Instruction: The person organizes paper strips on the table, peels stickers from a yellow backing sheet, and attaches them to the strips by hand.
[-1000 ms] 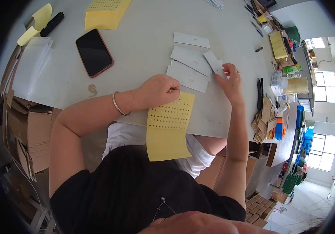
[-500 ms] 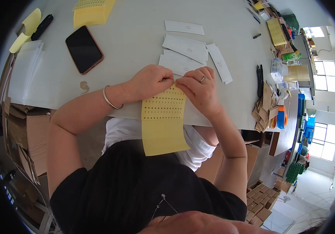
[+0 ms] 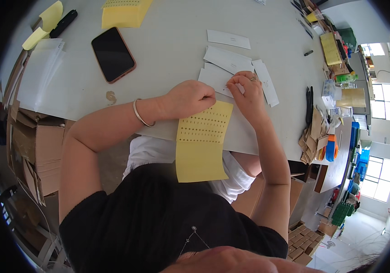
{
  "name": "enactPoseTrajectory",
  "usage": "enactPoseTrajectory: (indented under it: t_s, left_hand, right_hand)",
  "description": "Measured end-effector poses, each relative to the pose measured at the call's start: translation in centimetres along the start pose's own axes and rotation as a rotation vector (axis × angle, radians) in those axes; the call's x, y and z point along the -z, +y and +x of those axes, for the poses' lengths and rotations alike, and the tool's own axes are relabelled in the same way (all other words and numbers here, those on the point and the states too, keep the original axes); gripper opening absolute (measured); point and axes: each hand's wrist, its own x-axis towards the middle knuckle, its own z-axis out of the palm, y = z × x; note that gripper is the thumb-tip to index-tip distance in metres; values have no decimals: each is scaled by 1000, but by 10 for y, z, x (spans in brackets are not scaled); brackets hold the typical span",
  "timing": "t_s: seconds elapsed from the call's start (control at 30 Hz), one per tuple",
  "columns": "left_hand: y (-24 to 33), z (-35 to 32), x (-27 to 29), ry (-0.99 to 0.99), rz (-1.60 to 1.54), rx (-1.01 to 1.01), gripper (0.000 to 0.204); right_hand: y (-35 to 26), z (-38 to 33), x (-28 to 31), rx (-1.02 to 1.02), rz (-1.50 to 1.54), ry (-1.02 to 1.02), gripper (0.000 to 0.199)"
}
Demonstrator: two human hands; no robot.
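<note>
A yellow sheet (image 3: 202,161) with rows of small black marks hangs over the table's front edge into my lap. At its top left edge my left hand (image 3: 190,99) is closed on the sheet, fingers curled. My right hand (image 3: 249,94) is apart from the sheet, to its upper right, above the white cards. Its thumb and fingertips are pinched together; anything between them is too small to make out. Beneath and beyond those fingertips lie several overlapping white cards (image 3: 227,58), with a single white card (image 3: 266,83) just right of them.
A dark-screened phone (image 3: 113,55) lies left on the table. Past it is a stack of yellow sheets (image 3: 121,18). White papers (image 3: 40,75) and a black pen-like object (image 3: 63,23) are far left. Black scissors (image 3: 309,102) and cardboard scraps (image 3: 312,136) lie right.
My right hand has moved away from the sheet's top edge, up and right to the white cards. My left hand still holds the sheet. The whole view has shifted slightly.
</note>
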Motion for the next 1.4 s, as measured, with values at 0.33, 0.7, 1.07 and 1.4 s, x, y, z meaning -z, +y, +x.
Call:
enactPoseTrajectory:
  t_s: [0.33,0.7,1.07,1.4]
  left_hand:
    - [-8,-5,-5,43,103,-95,24]
    - [-7,-5,-12,117,40,-121,24]
    - [-11,2,-10,127,13,-106,20]
    - [-8,1,-13,129,-5,-100,23]
  right_hand:
    - [-7,-4,7,220,-155,-132,50]
    - [53,-19,41,-39,-164,86,39]
    - [-36,-28,23,309,-104,-79,27]
    - [-43,-29,13,547,-198,51,21]
